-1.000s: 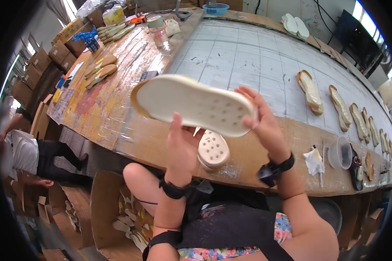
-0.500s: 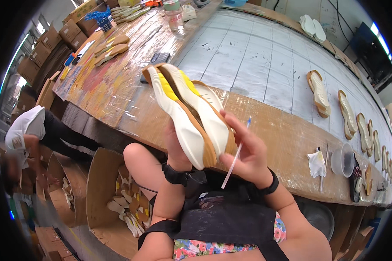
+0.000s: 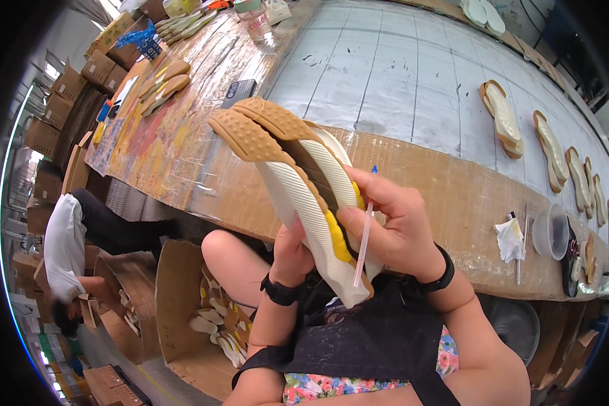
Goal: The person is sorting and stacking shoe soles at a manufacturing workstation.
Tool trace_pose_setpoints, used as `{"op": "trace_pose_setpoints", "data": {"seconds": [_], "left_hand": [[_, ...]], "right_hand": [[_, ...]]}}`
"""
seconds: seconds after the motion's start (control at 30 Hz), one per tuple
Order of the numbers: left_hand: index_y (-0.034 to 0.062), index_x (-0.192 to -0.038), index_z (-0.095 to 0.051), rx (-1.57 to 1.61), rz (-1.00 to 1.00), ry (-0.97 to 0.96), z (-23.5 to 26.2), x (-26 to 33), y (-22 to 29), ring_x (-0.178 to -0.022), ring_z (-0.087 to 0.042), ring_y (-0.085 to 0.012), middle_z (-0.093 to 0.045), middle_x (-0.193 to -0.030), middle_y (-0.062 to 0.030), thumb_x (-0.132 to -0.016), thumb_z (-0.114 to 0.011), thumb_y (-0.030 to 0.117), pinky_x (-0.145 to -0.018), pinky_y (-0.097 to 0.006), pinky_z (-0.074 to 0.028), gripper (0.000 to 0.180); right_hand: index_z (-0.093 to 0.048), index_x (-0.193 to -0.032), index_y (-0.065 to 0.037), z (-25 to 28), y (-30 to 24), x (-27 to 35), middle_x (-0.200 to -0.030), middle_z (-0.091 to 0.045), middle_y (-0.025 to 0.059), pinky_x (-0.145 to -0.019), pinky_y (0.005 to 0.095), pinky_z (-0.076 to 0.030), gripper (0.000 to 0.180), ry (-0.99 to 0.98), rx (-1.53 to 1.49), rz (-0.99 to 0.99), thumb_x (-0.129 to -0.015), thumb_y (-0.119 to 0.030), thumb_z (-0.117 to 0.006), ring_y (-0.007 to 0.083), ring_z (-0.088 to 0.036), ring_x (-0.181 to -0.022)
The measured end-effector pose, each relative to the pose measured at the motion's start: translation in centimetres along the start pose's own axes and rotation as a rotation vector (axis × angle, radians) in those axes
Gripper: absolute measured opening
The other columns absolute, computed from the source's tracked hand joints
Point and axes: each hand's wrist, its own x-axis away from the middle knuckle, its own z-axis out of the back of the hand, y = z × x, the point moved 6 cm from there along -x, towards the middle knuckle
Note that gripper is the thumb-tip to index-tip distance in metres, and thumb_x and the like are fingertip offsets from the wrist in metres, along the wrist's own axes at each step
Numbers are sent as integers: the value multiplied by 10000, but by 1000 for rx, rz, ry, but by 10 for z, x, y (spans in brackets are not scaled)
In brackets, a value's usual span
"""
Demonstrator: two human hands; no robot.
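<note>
A pair of shoe soles (image 3: 304, 196), white with yellow patches and tan studded bottoms, is held tilted above the table's near edge. My left hand (image 3: 292, 256) is closed on the nearer sole from below, its fingers partly hidden. On the other side, my right hand (image 3: 398, 220) grips the farther sole between thumb and fingers. A thin pale stick with a blue tip (image 3: 364, 243) also sits in my right hand, pointing down across the soles.
Several soles (image 3: 501, 118) stand in a row on the grey lined surface at right. A clear plastic tub (image 3: 550, 231) and a white cloth (image 3: 509, 240) lie nearer. At lower left, a carton (image 3: 176, 318) holds more soles; beyond it a person (image 3: 71, 250) bends over another box.
Both soles have been turned, so their studded tan ends now face up at the far end. My right hand has shifted slightly right. The person at left has bent lower.
</note>
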Motion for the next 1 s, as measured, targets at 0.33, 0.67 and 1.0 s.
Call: {"op": "trace_pose_setpoints", "data": {"seconds": [0.33,0.67,1.0], "left_hand": [[26,-1194,-385,-162,85,303,24,-30,13,-927,-567,-201,-552,-1055,-107,-884,-449,147,-845,-330,-450,339],[60,-1307,-188,-387,202,437,55,-58,8,-1013,-500,-224,-431,-1174,-129,-848,-470,19,-842,-353,-458,540],[36,-1271,-246,-362,233,408,26,-69,0,-1045,-475,-193,-452,-1155,-97,-786,-524,-40,-903,-320,-393,564]], "right_hand": [[-527,-1118,7,37,49,-6,-884,-622,94,-720,258,-453,370,132,111,37,-803,-175,-594,118,-568,-790],[-574,-930,8,352,141,36,-861,-612,147,-688,333,-445,285,1372,702,-83,-850,-249,-482,245,-582,-768],[-645,-909,-14,475,192,64,-805,-645,155,-689,314,-462,311,1185,654,-550,-692,-192,-511,243,-626,-754]]}}
